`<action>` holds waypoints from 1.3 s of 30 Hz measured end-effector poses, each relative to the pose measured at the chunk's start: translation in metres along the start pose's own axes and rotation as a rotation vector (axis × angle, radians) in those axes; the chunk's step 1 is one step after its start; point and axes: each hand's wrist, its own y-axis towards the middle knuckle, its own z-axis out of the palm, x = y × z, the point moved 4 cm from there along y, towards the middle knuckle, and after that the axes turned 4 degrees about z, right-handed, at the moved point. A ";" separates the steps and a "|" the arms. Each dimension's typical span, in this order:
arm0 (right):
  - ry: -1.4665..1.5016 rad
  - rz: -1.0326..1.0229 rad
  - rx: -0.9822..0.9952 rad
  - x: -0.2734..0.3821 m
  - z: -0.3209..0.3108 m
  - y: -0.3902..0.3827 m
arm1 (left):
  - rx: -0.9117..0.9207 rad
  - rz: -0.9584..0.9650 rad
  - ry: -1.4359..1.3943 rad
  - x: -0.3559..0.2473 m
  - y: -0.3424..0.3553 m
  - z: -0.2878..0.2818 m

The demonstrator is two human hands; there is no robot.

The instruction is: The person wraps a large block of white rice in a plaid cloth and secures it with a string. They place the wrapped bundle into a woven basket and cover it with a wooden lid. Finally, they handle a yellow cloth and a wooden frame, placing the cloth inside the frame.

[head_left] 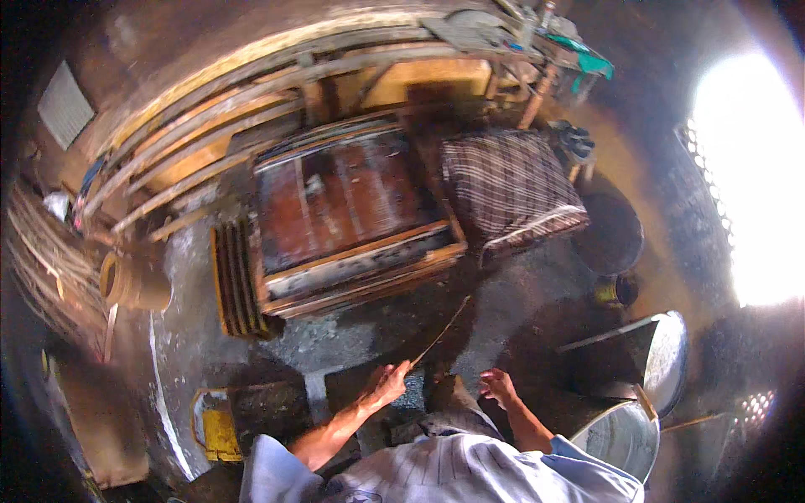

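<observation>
My left hand (386, 386) is closed around one end of a thin light-brown stick (442, 334). The stick points forward and to the right, over the dark floor. My right hand (499, 386) is raised a little to the right, its fingers loosely bent and apart, with nothing visible in it. Beyond the stick lies a stack of wooden-framed trays (360, 261), its top a reddish-brown panel with pale streaks. A dark striped cloth (516, 180) drapes over something boxy to the right of the stack. Motion blurs the picture somewhat.
Two large metal tubs (616, 440) stand near my right side. A yellow container (220, 432) is at lower left, a tan cylindrical pot (138, 282) farther off. Slatted frames (232, 279) lean against the tray stack. Wooden rails (268, 96) line the far wall. Bright light enters at right.
</observation>
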 end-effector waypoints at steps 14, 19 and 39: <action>0.892 -0.764 0.389 0.266 -0.223 -0.046 | -0.605 0.316 -0.981 -0.264 0.316 -0.280; 0.724 -1.144 -0.038 0.451 -0.330 -0.053 | -0.863 0.377 -1.096 -0.216 0.460 -0.265; 0.272 -0.352 -0.082 0.601 -0.464 0.281 | -0.871 -0.749 -1.157 -0.065 0.600 0.113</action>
